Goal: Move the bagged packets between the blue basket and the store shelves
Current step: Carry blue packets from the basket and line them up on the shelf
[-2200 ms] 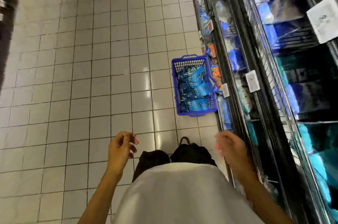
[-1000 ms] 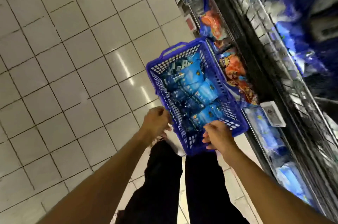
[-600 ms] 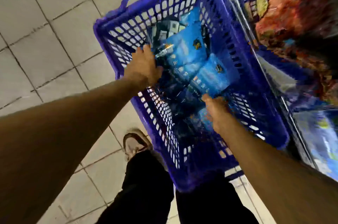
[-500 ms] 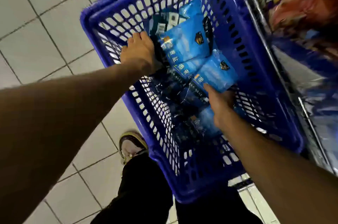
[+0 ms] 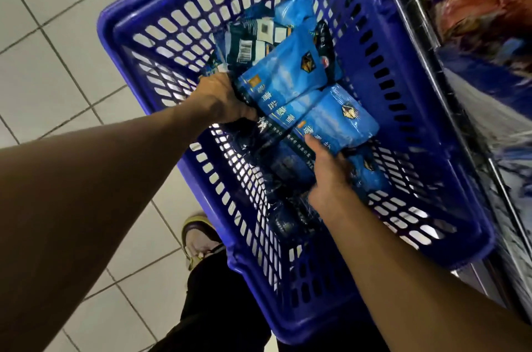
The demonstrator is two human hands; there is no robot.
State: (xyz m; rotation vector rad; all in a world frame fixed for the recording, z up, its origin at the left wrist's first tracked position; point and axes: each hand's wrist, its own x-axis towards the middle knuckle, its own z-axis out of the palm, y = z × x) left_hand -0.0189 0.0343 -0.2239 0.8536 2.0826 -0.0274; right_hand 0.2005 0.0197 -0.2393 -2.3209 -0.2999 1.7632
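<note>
Nearest me, black trousers [image 5: 218,302] and one shoe [image 5: 198,239] stand on the white tiled floor [image 5: 57,43]. Both of my arms reach down into the blue basket [image 5: 449,167]. My right hand [image 5: 331,176] grips the near edge of a blue bagged packet [image 5: 336,124], thumb on top. My left hand [image 5: 221,101] curls round the edge of a second packet [image 5: 282,78]. More packets lie underneath. Beyond, at right, the store shelves [image 5: 472,87] appear blurred.
</note>
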